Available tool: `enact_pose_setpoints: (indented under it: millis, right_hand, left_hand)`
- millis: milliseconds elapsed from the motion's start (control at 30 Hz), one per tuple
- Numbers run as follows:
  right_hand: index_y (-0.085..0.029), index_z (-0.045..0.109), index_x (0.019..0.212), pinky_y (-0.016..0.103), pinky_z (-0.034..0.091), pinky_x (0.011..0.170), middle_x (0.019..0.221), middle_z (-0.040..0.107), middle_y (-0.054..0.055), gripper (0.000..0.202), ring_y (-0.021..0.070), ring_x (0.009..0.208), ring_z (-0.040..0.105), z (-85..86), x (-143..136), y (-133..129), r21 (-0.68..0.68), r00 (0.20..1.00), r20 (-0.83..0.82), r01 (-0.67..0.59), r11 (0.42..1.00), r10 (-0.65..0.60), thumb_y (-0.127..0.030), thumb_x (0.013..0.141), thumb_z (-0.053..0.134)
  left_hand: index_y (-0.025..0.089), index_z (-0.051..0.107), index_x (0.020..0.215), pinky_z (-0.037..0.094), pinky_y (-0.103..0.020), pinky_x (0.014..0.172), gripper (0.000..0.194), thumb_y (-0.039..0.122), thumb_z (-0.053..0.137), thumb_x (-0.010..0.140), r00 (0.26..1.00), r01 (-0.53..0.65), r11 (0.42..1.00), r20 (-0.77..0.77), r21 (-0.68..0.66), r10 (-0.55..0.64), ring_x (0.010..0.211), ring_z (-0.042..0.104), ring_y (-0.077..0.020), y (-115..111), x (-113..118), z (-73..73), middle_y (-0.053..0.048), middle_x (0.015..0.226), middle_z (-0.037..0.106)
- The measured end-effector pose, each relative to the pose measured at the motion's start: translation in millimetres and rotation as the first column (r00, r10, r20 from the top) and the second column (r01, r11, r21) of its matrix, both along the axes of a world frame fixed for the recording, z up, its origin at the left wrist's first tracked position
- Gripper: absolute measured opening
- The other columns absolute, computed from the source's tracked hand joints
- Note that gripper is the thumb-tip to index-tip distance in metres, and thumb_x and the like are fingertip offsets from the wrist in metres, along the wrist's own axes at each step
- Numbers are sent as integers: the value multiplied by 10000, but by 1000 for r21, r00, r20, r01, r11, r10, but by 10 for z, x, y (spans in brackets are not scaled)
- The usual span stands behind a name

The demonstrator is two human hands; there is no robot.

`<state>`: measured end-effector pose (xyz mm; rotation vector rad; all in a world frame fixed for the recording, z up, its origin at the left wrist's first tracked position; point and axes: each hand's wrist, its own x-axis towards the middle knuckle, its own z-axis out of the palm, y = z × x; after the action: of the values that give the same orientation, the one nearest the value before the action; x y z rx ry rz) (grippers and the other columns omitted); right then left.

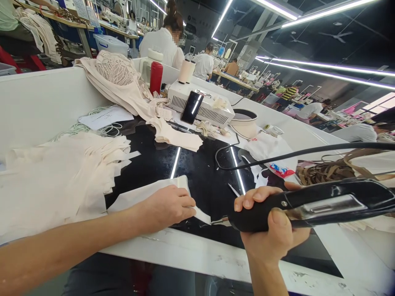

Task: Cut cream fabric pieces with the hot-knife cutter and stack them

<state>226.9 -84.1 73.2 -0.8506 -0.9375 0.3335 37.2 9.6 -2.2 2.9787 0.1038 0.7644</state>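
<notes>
R hand (273,240) wrapped round the black tool (253,213), fingers over the top, thumb along the near side; its metal tip (220,222) is at the R corner of the white cloth (138,193). L hand (169,205) is on that cloth nr its R end, fingers bent & close tog.; can't tell if pinching or just pressing.

Cloth lies flat on a shiny black panel (203,168) set in a white table (191,246), scuffed along the near edge. Panel reflects 2 bright light streaks. Stack of pale pieces (61,181) at L, brown straps (327,168) at R, black cord (277,158) looping over from the R.

Far side of table: phone (191,107) leaning on a vented white box (212,109), thread cone (187,71) on top; red bottle (156,77) to the L, then a lace garment (114,74) draped over the low white wall. Tub (245,123) R of the box.

Rm beyond: big workshop, people in bkgd at sewing tables, incl. 1 in white (159,45) just past the wall. Dark ceiling w/ long strip lights (327,70) & fans (338,36).
</notes>
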Motion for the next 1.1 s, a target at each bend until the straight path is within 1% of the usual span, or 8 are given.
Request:
enact_pose_setpoints:
  millis: [133,267,467,633,733,900,1100]
  right_hand:
    - [-244,586,1159,261,535,442,761,632,-50,444,131,560,564,52,-12,54,9,1000,-10,16,1000,-16,-298,782,815]
    - [-255,595,1149,260,535,437,752,634,-63,404,128,548,570,89,-62,166,44,999,-21,28,999,-27,-272,786,773]
    - [-256,585,1173,276,551,454,775,645,-57,398,130,564,576,27,-143,285,53,1000,-11,-10,999,11,-249,813,755]
    - [-260,584,1173,268,553,464,783,650,-57,384,128,577,574,-6,-162,294,50,999,-14,-30,998,31,-237,825,745]
    - [-259,585,1173,266,555,466,784,651,-60,383,125,574,574,-13,-179,297,57,999,-8,-31,998,32,-233,827,746]
    - [-264,589,1177,279,561,470,784,653,-61,381,131,573,582,3,-170,281,34,999,-21,-37,999,38,-206,831,736]
    - [-252,599,1146,272,545,450,763,648,-60,403,132,559,566,17,-65,195,43,999,-39,27,999,-25,-238,779,767]
  left_hand:
    - [164,678,1019,484,-337,788,125,90,578,1034,1000,2,1000,-1,12,-2,913,633,-187,-1,4,-10,-25,1027,729]
    - [172,675,1020,478,-330,780,145,70,572,1026,1000,-5,1000,-3,19,6,910,631,-184,-8,6,-1,-30,1002,720]
    - [166,678,1007,478,-340,750,153,59,570,1019,1000,-18,1000,-1,19,18,868,612,-185,-13,14,-11,-21,984,710]
    - [167,679,1055,478,-337,755,157,61,570,1016,1000,-15,1000,3,19,14,898,617,-187,-16,8,-41,-33,1005,709]
    - [166,674,1053,479,-335,767,140,67,582,1014,1000,-18,1000,-18,22,19,898,618,-188,-21,1,-30,-35,996,702]
    - [177,672,1041,481,-328,792,173,75,531,1043,1000,-24,1000,-19,19,24,900,625,-186,-20,0,1,-37,970,699]
    - [185,664,1030,489,-319,814,147,71,571,1023,1000,-10,1000,-20,0,10,916,622,-188,-19,-6,4,-46,992,695]
